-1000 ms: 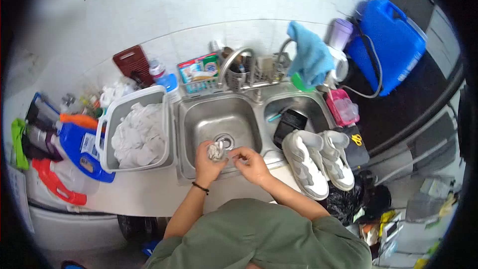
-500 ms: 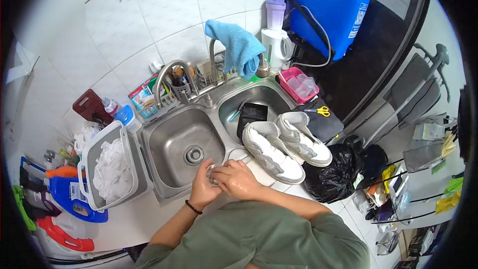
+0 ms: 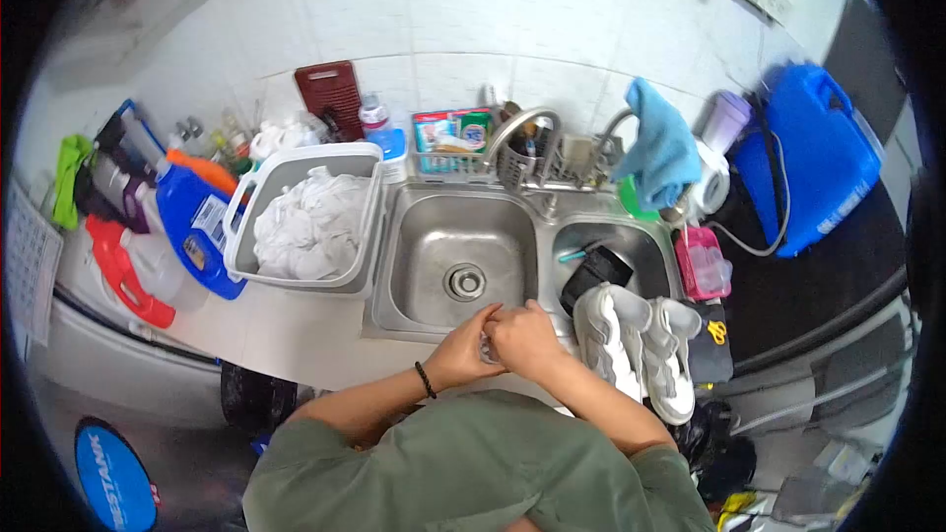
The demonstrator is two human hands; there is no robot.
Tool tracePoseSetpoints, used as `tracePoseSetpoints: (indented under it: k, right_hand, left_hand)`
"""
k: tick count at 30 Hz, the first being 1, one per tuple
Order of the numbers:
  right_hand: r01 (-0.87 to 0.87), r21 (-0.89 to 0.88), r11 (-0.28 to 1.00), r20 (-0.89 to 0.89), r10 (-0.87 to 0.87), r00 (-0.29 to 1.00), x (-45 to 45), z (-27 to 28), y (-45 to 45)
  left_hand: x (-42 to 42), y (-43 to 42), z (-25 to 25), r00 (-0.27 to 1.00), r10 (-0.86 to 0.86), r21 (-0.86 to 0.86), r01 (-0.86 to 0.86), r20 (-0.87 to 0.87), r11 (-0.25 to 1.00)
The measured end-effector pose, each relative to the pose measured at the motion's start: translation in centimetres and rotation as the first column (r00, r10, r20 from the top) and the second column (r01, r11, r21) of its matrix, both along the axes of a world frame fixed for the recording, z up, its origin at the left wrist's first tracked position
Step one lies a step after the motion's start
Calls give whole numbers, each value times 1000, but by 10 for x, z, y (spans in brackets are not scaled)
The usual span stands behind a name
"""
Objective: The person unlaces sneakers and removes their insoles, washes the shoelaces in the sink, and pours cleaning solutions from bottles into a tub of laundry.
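My left hand (image 3: 463, 355) is closed around a small whitish object (image 3: 486, 349) that is mostly hidden between my palms. Pressed over the same object from the right, my right hand (image 3: 524, 340) has its fingers bent. Both hands touch each other at the front edge of the left sink basin (image 3: 419, 281). To the right of my right hand stands a pair of white and grey shoes (image 3: 608, 335). On the left, a grey tub (image 3: 374, 236) holds bunched white cloth (image 3: 313, 225).
A black container (image 3: 597, 274) lies in the right basin. A blue cloth (image 3: 658, 153) hangs on the faucet. Detergent bottles (image 3: 202, 227) stand at the left, a pink basket (image 3: 702, 264) and a blue jug (image 3: 818, 158) at the right.
My hands, apart a second ago with the whitish object in the left, have come together around it. The camera view has swung right, then back left.
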State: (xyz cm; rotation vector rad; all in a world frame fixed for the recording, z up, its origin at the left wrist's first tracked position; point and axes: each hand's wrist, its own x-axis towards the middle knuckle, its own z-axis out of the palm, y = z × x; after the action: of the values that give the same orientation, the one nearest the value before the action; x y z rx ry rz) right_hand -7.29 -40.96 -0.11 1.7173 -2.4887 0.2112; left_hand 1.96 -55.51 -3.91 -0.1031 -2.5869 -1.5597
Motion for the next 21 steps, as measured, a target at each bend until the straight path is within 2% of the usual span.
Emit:
tracePoseSetpoints:
  k: [1,4,7,10,13,15,16,17,21]
  right_hand:
    - [-35,-77,996,44,39,998,1,0,-8]
    - [-65,-221,973,254,121,960,8,6,-35]
    - [-157,-330,931,255,248,935,17,32,-61]
    - [-125,-524,842,261,298,918,11,66,-95]
    - [-84,-549,832,318,301,899,-9,101,-142]
    - [-59,-521,851,293,244,924,-26,116,-186]
    - [-100,-577,811,223,275,935,-40,115,-215]
    - [-142,-629,764,151,300,942,-54,110,-245]
    - [-131,-441,888,63,177,982,-86,109,-346]
  left_hand:
    - [7,-4,-1,997,71,35,-72,30,997]
    - [25,-24,-10,961,273,83,-269,-35,960]
    - [49,-42,-15,860,494,45,-492,-127,869]
    - [84,-64,-5,751,641,-102,-658,-159,746]
    - [122,-98,-10,692,706,-133,-722,-149,679]
    - [145,-123,-14,687,710,-284,-719,-154,634]
    - [152,-135,-15,685,711,-355,-712,-159,606]
    - [156,-146,-17,693,709,-347,-701,-127,623]
    - [164,-183,-39,725,688,-266,-670,-37,693]
